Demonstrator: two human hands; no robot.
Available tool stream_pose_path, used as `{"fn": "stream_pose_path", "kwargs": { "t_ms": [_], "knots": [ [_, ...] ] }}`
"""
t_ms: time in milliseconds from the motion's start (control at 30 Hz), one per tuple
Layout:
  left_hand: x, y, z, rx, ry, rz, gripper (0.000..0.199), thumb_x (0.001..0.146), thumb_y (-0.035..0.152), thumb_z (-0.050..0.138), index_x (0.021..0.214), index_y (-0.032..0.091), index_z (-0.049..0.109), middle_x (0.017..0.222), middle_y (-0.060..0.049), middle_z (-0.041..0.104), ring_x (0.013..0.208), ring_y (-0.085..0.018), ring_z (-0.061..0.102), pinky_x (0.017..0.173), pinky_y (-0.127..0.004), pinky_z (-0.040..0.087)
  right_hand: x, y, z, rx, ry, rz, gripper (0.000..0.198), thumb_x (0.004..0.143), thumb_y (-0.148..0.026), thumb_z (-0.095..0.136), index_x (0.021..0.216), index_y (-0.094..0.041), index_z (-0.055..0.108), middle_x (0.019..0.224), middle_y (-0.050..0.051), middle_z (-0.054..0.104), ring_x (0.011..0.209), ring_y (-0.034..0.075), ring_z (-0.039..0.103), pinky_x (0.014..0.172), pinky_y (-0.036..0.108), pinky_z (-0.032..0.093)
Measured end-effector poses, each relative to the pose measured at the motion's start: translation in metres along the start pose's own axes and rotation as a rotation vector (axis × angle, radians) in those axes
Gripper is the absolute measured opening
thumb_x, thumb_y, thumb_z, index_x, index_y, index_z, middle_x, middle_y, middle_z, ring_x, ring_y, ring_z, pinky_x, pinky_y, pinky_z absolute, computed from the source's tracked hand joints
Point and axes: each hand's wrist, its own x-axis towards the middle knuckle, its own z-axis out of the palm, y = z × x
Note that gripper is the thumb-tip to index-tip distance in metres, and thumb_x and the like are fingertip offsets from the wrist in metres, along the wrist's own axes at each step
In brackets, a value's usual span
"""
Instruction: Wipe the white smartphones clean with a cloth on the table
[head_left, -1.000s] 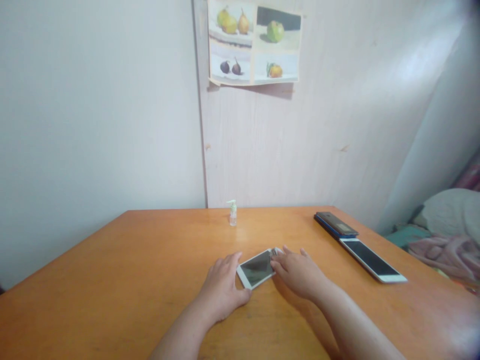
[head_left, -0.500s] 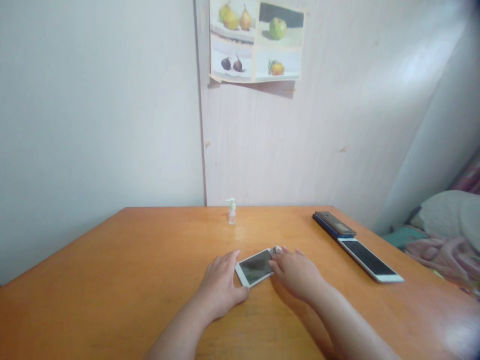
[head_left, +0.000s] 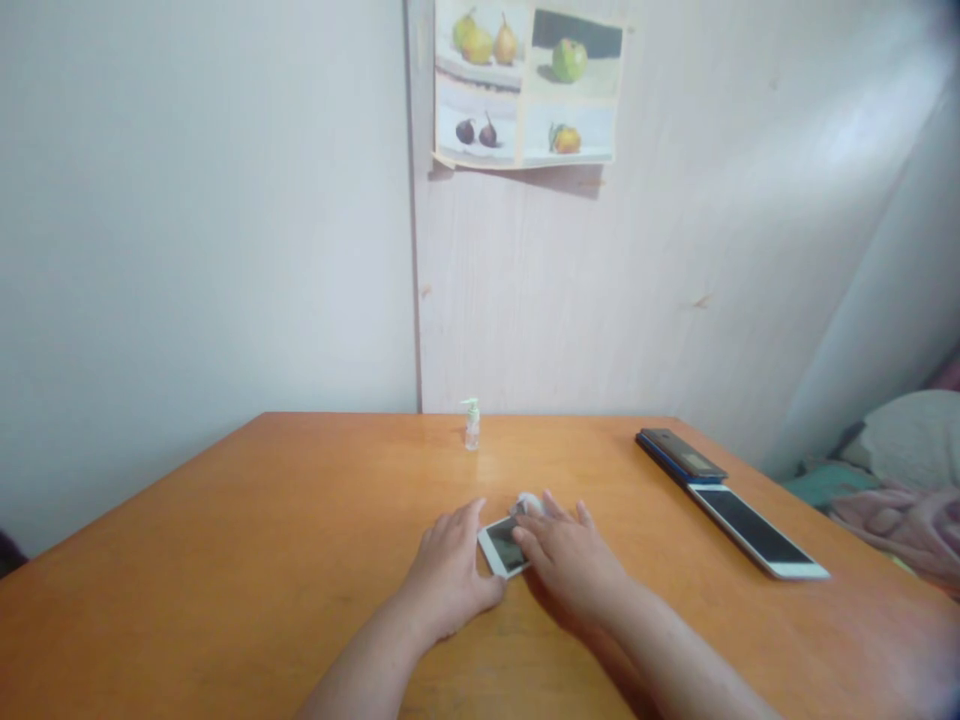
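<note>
A white smartphone (head_left: 504, 548) lies face up and slanted on the wooden table, its dark screen partly covered. My left hand (head_left: 450, 570) grips its left end, thumb at the near corner and fingers along the far side. Over the right part of the screen, my right hand (head_left: 566, 555) presses down on a crumpled white tissue or cloth (head_left: 528, 503), which sticks out past the fingertips. The phone's right end is hidden under that hand.
A small clear pump bottle (head_left: 472, 425) stands toward the back of the table (head_left: 225, 560). Along the right side lie a larger white device with a black screen (head_left: 757, 528) and a dark flat case (head_left: 682, 455). Bedding (head_left: 907, 460) is heaped beyond the right edge.
My right hand has slid leftward over the screen with the white tissue or cloth, covering more of the phone. My left hand keeps its hold. The view has shifted slightly.
</note>
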Motion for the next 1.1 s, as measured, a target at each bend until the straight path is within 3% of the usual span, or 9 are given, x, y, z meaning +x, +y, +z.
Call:
{"fn": "stream_pose_path", "kwargs": {
  "t_ms": [133,367,433,600,667,767,833,1033,1100],
  "knots": [
    [-0.001,0.000,0.000,-0.029,0.007,-0.008,0.090,0.069,0.033,0.064,0.149,0.011,0.030,0.144,-0.018,0.050,0.129,-0.033,0.048,0.109,-0.041,0.035,-0.003,-0.016,0.007,0.109,-0.076,-0.235,0.048,0.103,-0.044,0.022,0.141,-0.035,0.050,0.155,-0.001,0.042,0.149,0.030,0.018,0.115,0.064,0.010],
    [-0.001,0.000,0.000,-0.035,0.003,-0.011,0.096,0.067,0.038,0.067,0.152,0.013,0.027,0.136,-0.016,0.057,0.126,-0.034,0.050,0.108,-0.043,0.035,0.010,0.023,-0.002,-0.070,0.045,0.216,0.049,0.102,-0.039,0.025,0.141,-0.027,0.051,0.155,0.005,0.040,0.148,0.038,0.019,0.109,0.074,0.008],
    [-0.001,0.000,-0.001,-0.040,0.007,-0.010,0.095,0.068,0.039,0.067,0.151,0.013,0.029,0.137,-0.017,0.056,0.126,-0.034,0.050,0.107,-0.043,0.036,0.005,0.015,-0.003,-0.048,0.013,0.141,0.049,0.102,-0.040,0.026,0.141,-0.028,0.051,0.155,0.005,0.041,0.148,0.036,0.019,0.111,0.072,0.009],
    [-0.001,0.000,-0.001,-0.053,0.020,-0.003,0.090,0.067,0.036,0.068,0.148,0.012,0.035,0.140,-0.019,0.054,0.128,-0.036,0.050,0.107,-0.044,0.036,-0.011,-0.012,-0.004,0.084,-0.101,-0.233,0.048,0.103,-0.043,0.024,0.141,-0.034,0.051,0.154,0.002,0.044,0.148,0.029,0.023,0.117,0.062,0.009],
    [-0.001,0.000,-0.001,-0.044,0.020,0.005,0.090,0.068,0.037,0.068,0.148,0.013,0.035,0.141,-0.019,0.053,0.128,-0.036,0.049,0.106,-0.044,0.036,-0.008,-0.004,-0.005,0.042,-0.098,-0.141,0.047,0.102,-0.042,0.026,0.141,-0.032,0.051,0.154,0.004,0.044,0.148,0.033,0.021,0.114,0.068,0.008],
    [-0.001,-0.002,0.000,-0.015,0.013,0.023,0.089,0.070,0.039,0.067,0.148,0.012,0.035,0.143,-0.019,0.052,0.128,-0.035,0.049,0.107,-0.044,0.036,-0.001,0.016,-0.008,-0.077,-0.031,0.136,0.046,0.101,-0.037,0.030,0.139,-0.027,0.053,0.155,0.008,0.041,0.148,0.038,0.020,0.108,0.076,0.007],
    [0.000,-0.003,0.001,-0.004,0.015,0.032,0.088,0.070,0.039,0.067,0.148,0.013,0.037,0.142,-0.018,0.052,0.128,-0.035,0.049,0.106,-0.043,0.036,-0.001,0.020,-0.009,-0.110,-0.014,0.189,0.045,0.100,-0.035,0.033,0.138,-0.025,0.055,0.155,0.010,0.040,0.148,0.039,0.020,0.107,0.076,0.007],
    [0.000,-0.005,0.002,-0.016,0.016,0.033,0.089,0.069,0.046,0.069,0.146,0.012,0.040,0.141,-0.019,0.053,0.129,-0.037,0.047,0.106,-0.045,0.035,-0.023,-0.012,-0.015,0.059,-0.166,-0.254,0.043,0.099,-0.038,0.036,0.137,-0.032,0.054,0.149,0.007,0.049,0.145,0.033,0.029,0.114,0.066,0.011],
    [0.000,-0.005,0.001,-0.010,0.011,0.031,0.088,0.069,0.044,0.069,0.146,0.011,0.040,0.142,-0.019,0.052,0.130,-0.037,0.047,0.107,-0.044,0.035,-0.024,-0.010,-0.021,0.050,-0.177,-0.231,0.042,0.099,-0.038,0.035,0.135,-0.031,0.057,0.147,0.008,0.052,0.145,0.034,0.031,0.113,0.068,0.013]
  ]
}}
